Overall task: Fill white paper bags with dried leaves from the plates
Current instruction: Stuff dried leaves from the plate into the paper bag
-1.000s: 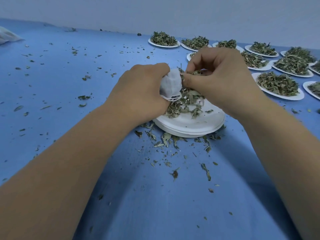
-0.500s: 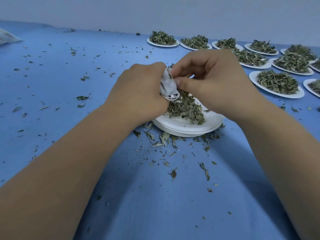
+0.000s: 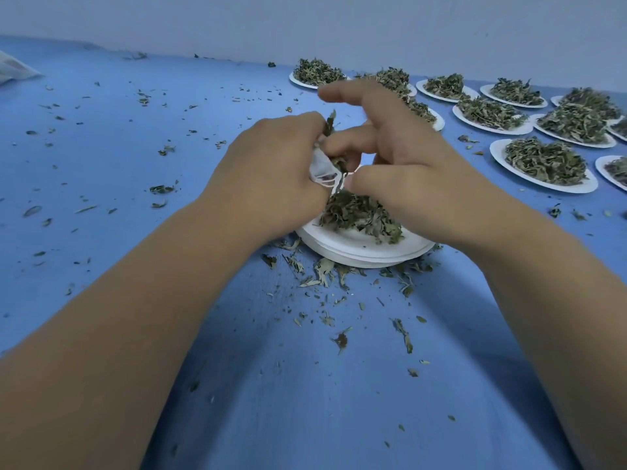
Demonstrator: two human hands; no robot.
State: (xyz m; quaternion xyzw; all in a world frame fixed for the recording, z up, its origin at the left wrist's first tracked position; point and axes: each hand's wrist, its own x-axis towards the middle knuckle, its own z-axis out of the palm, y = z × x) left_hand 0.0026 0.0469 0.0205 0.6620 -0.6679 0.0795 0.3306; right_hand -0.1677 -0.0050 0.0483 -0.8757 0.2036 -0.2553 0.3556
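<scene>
A stack of plates [image 3: 366, 256] sits at the middle of the surface [image 3: 135, 147], with a heap of leaves [image 3: 359, 215] on the top plate. Above the stack's left rim, the left hand [image 3: 268, 171] holds a paper bag [image 3: 320, 167]. The right hand [image 3: 407, 164] is just right of it, its fingers [image 3: 342, 144] at the bag's mouth. Loose leaf bits [image 3: 322, 269] lie before the stack and across the left side. Filled plates [image 3: 556, 188] stand in rows at the far right, near the wall [image 3: 305, 22] behind.
</scene>
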